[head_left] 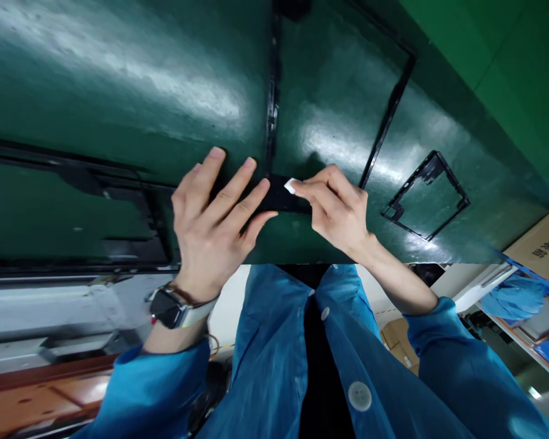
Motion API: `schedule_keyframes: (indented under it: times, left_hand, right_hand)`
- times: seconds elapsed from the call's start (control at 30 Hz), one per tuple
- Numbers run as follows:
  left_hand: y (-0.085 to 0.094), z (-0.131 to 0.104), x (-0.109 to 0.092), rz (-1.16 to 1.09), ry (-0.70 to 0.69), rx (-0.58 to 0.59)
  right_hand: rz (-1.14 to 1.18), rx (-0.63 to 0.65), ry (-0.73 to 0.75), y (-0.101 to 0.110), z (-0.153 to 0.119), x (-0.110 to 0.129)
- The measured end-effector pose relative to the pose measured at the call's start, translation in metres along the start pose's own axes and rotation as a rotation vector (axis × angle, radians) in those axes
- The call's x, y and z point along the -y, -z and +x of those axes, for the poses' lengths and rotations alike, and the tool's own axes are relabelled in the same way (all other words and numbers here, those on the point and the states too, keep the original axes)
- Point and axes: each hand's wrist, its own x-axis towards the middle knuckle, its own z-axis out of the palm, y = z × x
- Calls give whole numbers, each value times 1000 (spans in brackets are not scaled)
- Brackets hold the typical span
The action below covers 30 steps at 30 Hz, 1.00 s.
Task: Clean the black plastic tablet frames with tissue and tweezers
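Note:
A large thin black frame [271,97] lies on the dark green tabletop, its wide near bar [279,194] between my hands. My left hand [222,213], with a watch [167,306] on its wrist, rests palm down with fingers spread, its fingertips at that bar's left end. Between thumb and fingers my right hand [336,207] pinches a small white pad [290,185] against or just over the same bar. What the pad is made of, I cannot make out. The palm side of both hands is hidden.
Another large black frame [132,174] lies at the left. To the right is a smaller black frame [432,160]. Below the table's near edge at right, a cardboard box [540,244] and a blue cloth [515,297] sit on shelving.

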Motion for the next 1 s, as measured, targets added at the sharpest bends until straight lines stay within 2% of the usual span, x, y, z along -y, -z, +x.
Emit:
schedule_keyframes:
  times: [0.1, 0.17, 0.33, 0.4, 0.57, 0.7, 0.83, 0.9, 1.0]
  left_hand:
    - [0, -2, 3, 48, 49, 77]
    - [1, -4, 4, 68, 68, 100]
    - [8, 10, 4, 55, -69, 28]
    - [15, 23, 4, 11, -100, 80]
    - [26, 49, 7, -64, -33, 328]
    - [25, 52, 11, -106, 30, 376]
    - [22, 50, 14, -114, 35, 390]
    - [21, 50, 16, -107, 17, 397]
    - [20, 49, 18, -100, -21, 402]
  right_hand:
    - [-23, 60, -89, -7, 18, 1]
    - [-47, 101, -92, -12, 33, -1]
    - [-64, 40, -18, -13, 58, -1]
    - [-90, 51, -15, -9, 60, 1]
    - [-194, 184, 37, -3, 51, 11]
    - [-255, 329, 179, -3, 28, 19]
    - [-256, 466, 281, -3, 10, 22]
    - [-272, 455, 296, -2, 5, 21]
    - [-277, 372, 294, -1, -2, 16]
